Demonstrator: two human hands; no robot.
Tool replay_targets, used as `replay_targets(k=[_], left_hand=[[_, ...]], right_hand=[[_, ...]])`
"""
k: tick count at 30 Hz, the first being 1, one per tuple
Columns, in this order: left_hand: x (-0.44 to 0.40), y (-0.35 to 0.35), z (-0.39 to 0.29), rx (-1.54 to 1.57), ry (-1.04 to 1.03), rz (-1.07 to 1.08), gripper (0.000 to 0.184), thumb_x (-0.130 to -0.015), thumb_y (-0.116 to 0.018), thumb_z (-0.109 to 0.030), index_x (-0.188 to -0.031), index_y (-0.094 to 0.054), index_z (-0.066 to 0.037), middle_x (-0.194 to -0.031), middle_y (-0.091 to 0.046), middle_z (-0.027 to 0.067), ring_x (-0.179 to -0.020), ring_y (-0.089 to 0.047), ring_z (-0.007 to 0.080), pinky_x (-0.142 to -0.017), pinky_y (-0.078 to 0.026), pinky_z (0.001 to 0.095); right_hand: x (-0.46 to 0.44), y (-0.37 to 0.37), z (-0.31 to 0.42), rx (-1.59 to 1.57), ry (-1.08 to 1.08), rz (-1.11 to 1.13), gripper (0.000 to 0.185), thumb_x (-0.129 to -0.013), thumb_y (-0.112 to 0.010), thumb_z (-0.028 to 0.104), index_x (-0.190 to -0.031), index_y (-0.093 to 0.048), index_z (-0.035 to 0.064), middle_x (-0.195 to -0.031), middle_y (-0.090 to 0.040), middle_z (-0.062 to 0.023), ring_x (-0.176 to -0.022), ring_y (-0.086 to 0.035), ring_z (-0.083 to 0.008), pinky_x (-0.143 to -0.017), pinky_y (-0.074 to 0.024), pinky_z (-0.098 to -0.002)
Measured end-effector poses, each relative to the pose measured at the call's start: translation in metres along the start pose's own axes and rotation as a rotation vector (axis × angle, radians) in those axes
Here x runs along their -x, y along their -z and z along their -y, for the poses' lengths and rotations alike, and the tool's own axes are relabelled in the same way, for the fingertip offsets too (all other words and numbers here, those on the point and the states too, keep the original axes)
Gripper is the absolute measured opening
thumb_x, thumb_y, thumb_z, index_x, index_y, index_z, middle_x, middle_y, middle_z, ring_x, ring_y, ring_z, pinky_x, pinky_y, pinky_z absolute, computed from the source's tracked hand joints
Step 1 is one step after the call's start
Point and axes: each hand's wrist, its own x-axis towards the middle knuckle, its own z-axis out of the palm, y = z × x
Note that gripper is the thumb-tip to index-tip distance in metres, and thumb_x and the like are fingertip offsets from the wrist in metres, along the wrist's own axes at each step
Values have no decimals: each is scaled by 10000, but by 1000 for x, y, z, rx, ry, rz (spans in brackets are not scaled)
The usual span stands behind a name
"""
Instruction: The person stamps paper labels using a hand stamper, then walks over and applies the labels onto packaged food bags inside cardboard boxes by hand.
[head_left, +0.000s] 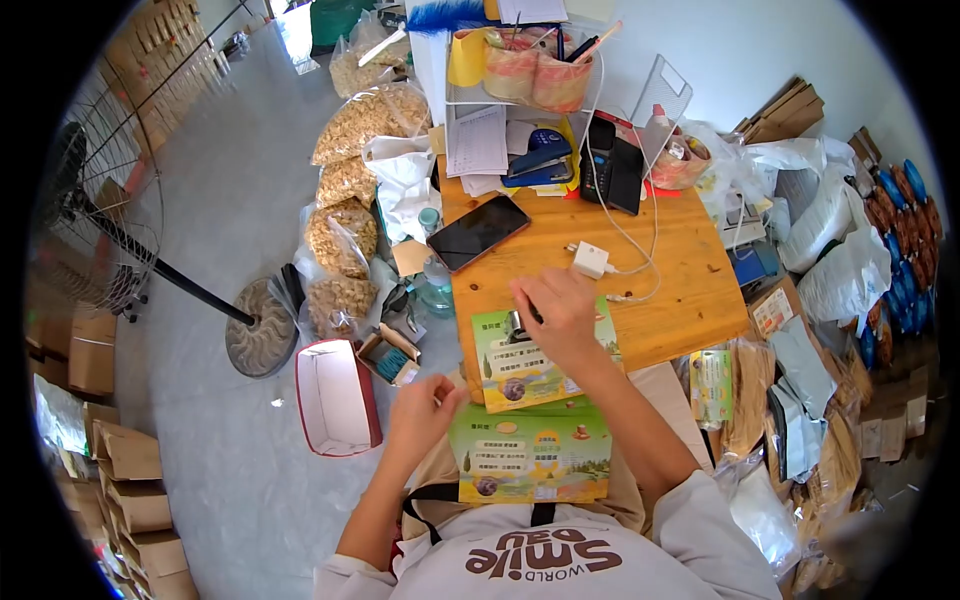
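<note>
My right hand (565,315) is closed around a small black-and-metal hand tool (516,326), whose exact kind I cannot make out. It rests over a green and yellow printed card sheet (520,385) on the table's front edge. Closer to my body, a stack of similar printed sheets (535,455) lies at my lap. My left hand (428,410) hovers by the left edge of that stack. Its fingers are curled together, and whether anything is between them is hidden.
On the wooden table (690,300) lie a phone (478,232), a white charger (591,260) with its cable and a card terminal (598,155). A red-rimmed box (338,400) stands at left, near filled bags (345,235) and a fan base (262,327). Packed goods (800,400) crowd the right.
</note>
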Motion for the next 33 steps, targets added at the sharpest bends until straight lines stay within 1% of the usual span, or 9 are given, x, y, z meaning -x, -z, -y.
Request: replay_targets(k=[2, 6, 12, 15, 17, 24, 26, 29, 33], left_hand=[[-13, -10, -11, 100, 35, -19, 334, -783, -689, -319, -687, -600, -11, -590, -600, 113, -536, -580, 268, -503, -433, 359], [-26, -20, -26, -89, 56, -80, 468, -725, -746, -399, -568, -549, -5, -507, -557, 90, -433, -526, 200, -442, -397, 313], [-24, -31, -5, 16, 110, -103, 412, -730, -737, -366, -613, -578, -4, -539, -568, 118, -494, -555, 255, -475, -411, 372], [-21, -32, 2, 132, 100, -121, 322, -749, -731, -257, -634, -595, 11, -539, -574, 101, -482, -551, 196, -466, -409, 328], [-22, -36, 7, 299, 107, -113, 242, -790, -701, -158, -665, -599, 23, -533, -574, 44, -454, -528, 86, -429, -388, 260], [-17, -38, 12, 470, 136, -107, 216, -798, -675, -143, -699, -575, 21, -557, -566, 35, -446, -511, 88, -422, -383, 252], [-12, -28, -1, 596, 279, -79, 210, -806, -671, -132, -699, -568, 17, -548, -567, 31, -412, -487, 76, -392, -368, 238], [-13, -28, 7, 448, 174, 63, 204, -811, -666, -114, -691, -565, 17, -529, -562, 34, -401, -477, 66, -370, -360, 237], [-10, -31, 5, 479, 125, 22, 183, -817, -650, -81, -695, -567, 26, -511, -549, 32, -415, -470, 58, -381, -342, 236]], right_hand=[[6, -7, -1, -33, -28, -37, 105, -709, -704, 19, -733, -603, 35, -626, -511, -61, -574, -503, -242, -541, -366, -344], [5, -5, 5, 3, -59, -39, 105, -706, -704, 14, -742, -607, 32, -638, -524, -70, -604, -520, -239, -581, -370, -341], [-22, 55, 13, -36, -110, -134, 86, -712, -678, -15, -759, -627, 36, -670, -568, -76, -631, -541, -244, -587, -394, -347], [-26, 87, 14, 29, -185, -195, 101, -706, -664, -29, -771, -636, 43, -685, -580, -78, -634, -546, -255, -591, -407, -356], [-22, 103, 14, 81, -173, -199, 114, -703, -662, -38, -782, -640, 41, -690, -582, -81, -634, -547, -256, -590, -406, -356], [12, 135, 6, 184, -230, -157, 95, -708, -675, -51, -772, -636, 7, -654, -552, -87, -595, -507, -245, -550, -376, -334], [16, 138, 8, 197, -245, -152, 108, -693, -671, -45, -769, -631, 21, -663, -571, -92, -594, -529, -266, -568, -385, -350], [18, 138, 8, 239, -231, -156, 102, -693, -676, -46, -747, -622, 21, -632, -551, -88, -565, -511, -262, -551, -371, -346], [22, 142, -1, 252, -229, -193, 91, -705, -676, -33, -736, -613, 25, -616, -528, -81, -555, -495, -257, -544, -359, -344]])
